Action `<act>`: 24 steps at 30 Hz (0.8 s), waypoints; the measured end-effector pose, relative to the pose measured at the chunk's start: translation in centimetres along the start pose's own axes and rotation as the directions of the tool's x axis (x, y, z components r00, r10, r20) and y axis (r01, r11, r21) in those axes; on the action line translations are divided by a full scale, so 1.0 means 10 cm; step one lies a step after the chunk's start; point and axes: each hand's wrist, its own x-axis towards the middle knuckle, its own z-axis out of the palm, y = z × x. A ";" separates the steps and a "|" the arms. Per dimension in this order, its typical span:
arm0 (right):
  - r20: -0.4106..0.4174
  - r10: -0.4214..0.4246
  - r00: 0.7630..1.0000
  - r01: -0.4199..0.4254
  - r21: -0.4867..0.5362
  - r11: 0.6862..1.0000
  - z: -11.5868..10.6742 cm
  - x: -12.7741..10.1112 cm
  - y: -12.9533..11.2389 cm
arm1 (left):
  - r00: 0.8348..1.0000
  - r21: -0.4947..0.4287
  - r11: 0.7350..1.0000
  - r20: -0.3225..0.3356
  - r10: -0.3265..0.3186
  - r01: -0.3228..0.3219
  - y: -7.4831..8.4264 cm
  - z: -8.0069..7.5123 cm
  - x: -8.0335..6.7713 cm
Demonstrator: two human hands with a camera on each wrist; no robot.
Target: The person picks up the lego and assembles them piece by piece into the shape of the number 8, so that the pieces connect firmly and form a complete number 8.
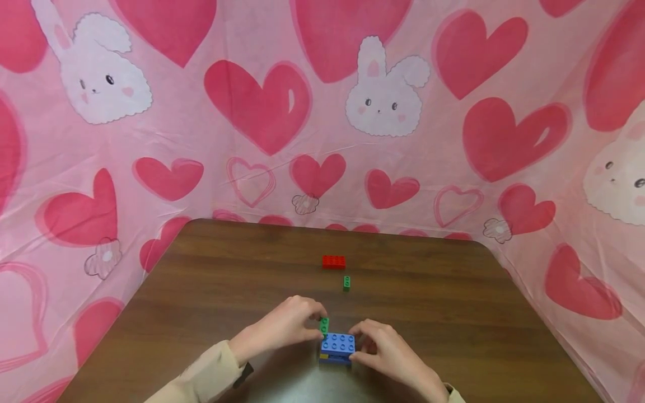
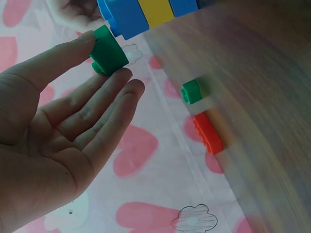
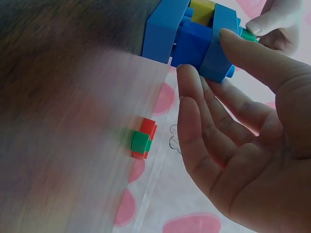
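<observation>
Green brick point(image 1: 325, 325) at the 11 o'clock corner of the blue block point(image 1: 338, 343), pinched by the left hand point(image 1: 289, 324).
The right hand point(image 1: 390, 348) grips the block's 3 o'clock end between thumb and fingers; whether the green brick is seated, I can't tell. Best, I'd say, to square it over the studs, brace the block and push straight down. Hard, boxy plastic, round-knobbed, with a yellow brick point(image 2: 156, 13) in its side; another green point(image 1: 346, 284) and a red brick point(image 1: 333, 262) lie towards 12 o'clock on the wood-grained table point(image 1: 242, 280).

Pink cloth point(image 1: 201, 134) behind a brown desk point(image 1: 252, 268)
I see printed red hearts point(image 1: 262, 106), white rabbits point(image 1: 385, 103), and pale glare point(image 1: 287, 383) on the desk.
</observation>
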 end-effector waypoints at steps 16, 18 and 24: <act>0.006 -0.005 1.000 0.005 0.000 1.000 -0.01 -0.01 0.02 | 0.999 0.004 1.000 0.033 -0.025 0.025 0.08 0.04 -0.06; 0.002 -0.008 1.000 0.008 -0.003 1.000 0.00 -0.01 0.02 | 0.999 -0.005 0.999 0.042 -0.032 0.032 0.09 0.04 -0.07; -0.003 -0.009 1.000 0.009 -0.005 1.000 0.00 0.00 0.02 | 0.998 0.004 0.999 0.050 -0.035 0.035 0.10 0.05 -0.07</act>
